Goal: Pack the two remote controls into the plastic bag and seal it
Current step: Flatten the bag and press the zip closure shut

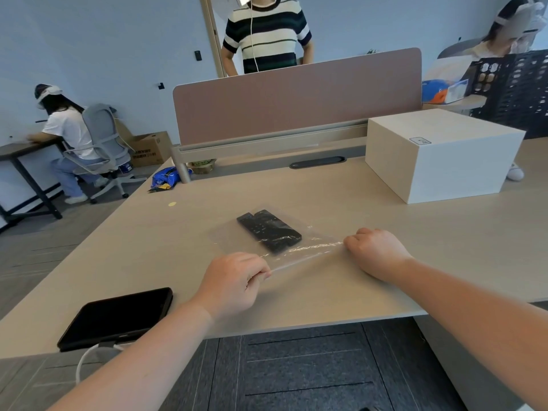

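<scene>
Two black remote controls lie side by side inside a clear plastic bag on the light wooden desk. The bag's near edge, the strip at its mouth, is stretched taut between my hands. My left hand pinches the left end of that strip between thumb and fingers. My right hand is closed on the right end. Whether the strip is pressed shut along its length I cannot tell.
A black tablet with a white cable lies at the desk's near left corner. A white box stands at the right rear. A brown partition closes the back, a person standing behind it. A blue packet lies far left.
</scene>
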A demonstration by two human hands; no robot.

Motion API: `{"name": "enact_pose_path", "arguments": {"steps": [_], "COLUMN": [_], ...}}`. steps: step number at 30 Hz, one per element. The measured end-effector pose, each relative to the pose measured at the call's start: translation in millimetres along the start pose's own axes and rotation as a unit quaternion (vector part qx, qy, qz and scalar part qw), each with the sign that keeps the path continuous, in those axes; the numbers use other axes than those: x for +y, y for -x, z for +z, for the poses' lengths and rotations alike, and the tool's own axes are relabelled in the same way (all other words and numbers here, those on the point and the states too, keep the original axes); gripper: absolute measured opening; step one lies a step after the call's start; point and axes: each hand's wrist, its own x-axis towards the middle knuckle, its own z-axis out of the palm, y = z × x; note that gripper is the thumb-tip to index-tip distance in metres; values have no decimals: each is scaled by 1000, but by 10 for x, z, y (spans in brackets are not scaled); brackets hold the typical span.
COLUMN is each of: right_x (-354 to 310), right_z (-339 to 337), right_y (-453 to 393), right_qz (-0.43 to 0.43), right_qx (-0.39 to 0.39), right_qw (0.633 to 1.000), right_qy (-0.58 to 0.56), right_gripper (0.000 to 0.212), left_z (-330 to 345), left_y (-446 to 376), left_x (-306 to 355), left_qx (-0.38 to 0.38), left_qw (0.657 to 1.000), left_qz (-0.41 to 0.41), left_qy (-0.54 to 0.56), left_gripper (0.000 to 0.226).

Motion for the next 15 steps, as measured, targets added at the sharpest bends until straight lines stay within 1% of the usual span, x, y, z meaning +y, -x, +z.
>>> {"name": "enact_pose_path", "arguments": {"steps": [1,4,5,9,12,15], "right_x": [11,66,85,108,77,42], "right_z": [0,-18,-19,-25,-84,-154], "right_y": [-2,-10,-11,-1,-19,-93], "right_qz": [12,44,58,90,110,155], "right_qx": [-13,-82,-87,-89,-110,-81], "right_qw": [1000,995,993,987,979,969], "right_qy": [-10,-38,-53,-95,-131,-174], "right_gripper": [16,26,27,36,47,47], "left_z": [15,50,56,35,-7,-39], "left_y": [4,22,30,37,32,30], "left_x": [6,-8,-16,-24,16,28], "left_qx": [-9,-51,-69,-126,-134,-151], "left_qw": [1000,998,997,991,990,988], "left_qz": [5,26,34,40,39,25], "left_qy": [5,6,0,-7,12,23], "left_gripper": [19,22,23,36,43,51]}}
